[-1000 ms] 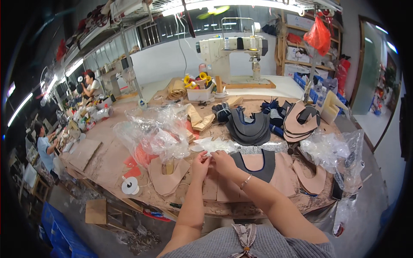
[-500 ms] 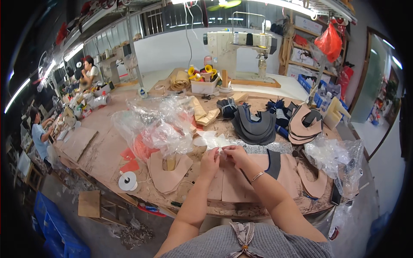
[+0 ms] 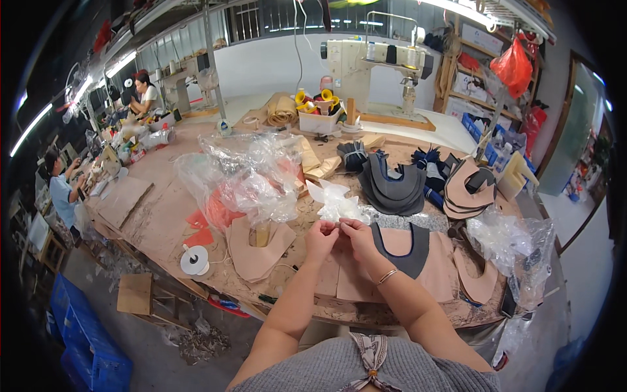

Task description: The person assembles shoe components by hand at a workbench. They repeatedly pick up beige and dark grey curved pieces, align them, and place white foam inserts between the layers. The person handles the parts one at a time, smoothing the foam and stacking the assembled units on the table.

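Observation:
My left hand (image 3: pixel 322 239) and my right hand (image 3: pixel 358 238) meet over the front middle of the worktable, fingertips pinched together. What they hold, if anything, is too small to make out. Just beyond them lies a crumpled pile of thin white sheets (image 3: pixel 337 200). To the right of my right hand, a dark grey U-shaped piece (image 3: pixel 417 253) with a blue inner edge rests on a pinkish-brown sheet (image 3: pixel 439 274). My right wrist, with a bracelet on it, partly covers that sheet. Left of my left hand are stacked beige U-shaped pieces (image 3: pixel 261 258).
Clear plastic bags (image 3: pixel 251 179) spread over the left middle of the worktable (image 3: pixel 157 219). A white thread spool (image 3: pixel 194 260) stands near the front edge. Dark U-shaped pieces (image 3: pixel 393 189) are stacked behind my right hand. A sewing machine (image 3: pixel 346 68) stands at the back. Two people sit far left.
The dark grey U-shaped piece now shows more fully beside my right forearm. My hands stay pinched together, slightly further left against the sheets. The whole view has shifted a little.

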A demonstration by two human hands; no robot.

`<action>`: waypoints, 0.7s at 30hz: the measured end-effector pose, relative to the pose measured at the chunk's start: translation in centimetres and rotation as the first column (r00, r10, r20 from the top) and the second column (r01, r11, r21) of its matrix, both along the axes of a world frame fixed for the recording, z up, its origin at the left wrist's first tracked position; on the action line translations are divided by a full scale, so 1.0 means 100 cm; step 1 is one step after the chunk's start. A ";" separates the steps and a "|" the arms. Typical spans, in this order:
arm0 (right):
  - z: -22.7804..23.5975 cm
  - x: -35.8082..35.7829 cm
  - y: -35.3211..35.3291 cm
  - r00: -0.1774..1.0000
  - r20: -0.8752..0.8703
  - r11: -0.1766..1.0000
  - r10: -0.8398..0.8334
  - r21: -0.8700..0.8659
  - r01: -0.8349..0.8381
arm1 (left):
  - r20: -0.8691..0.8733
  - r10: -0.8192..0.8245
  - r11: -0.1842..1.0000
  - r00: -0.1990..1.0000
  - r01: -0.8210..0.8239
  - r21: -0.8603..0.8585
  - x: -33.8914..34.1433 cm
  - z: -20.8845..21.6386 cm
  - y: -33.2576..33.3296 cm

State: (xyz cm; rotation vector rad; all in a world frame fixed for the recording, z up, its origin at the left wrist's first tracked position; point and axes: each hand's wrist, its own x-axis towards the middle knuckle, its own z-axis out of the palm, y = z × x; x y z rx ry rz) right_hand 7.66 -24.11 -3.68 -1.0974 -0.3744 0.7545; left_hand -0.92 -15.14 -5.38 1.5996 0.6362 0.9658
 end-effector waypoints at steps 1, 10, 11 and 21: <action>-0.001 0.000 0.000 1.000 -0.013 1.000 0.001 0.005 -0.001 | -0.003 -0.011 0.999 1.000 0.011 -0.047 0.000 0.000 0.001; 0.002 -0.001 -0.004 1.000 0.028 1.000 -0.001 0.019 0.001 | 0.094 -0.090 0.991 0.992 0.098 -0.092 0.001 -0.004 0.002; 0.004 -0.004 -0.005 1.000 0.030 1.000 -0.008 0.024 0.007 | 0.089 -0.086 0.994 0.992 0.092 -0.064 0.000 -0.001 0.000; -0.010 -0.003 -0.004 0.992 0.109 0.998 -0.058 0.036 0.054 | -0.176 -0.047 0.991 0.983 0.068 0.113 -0.002 -0.002 0.004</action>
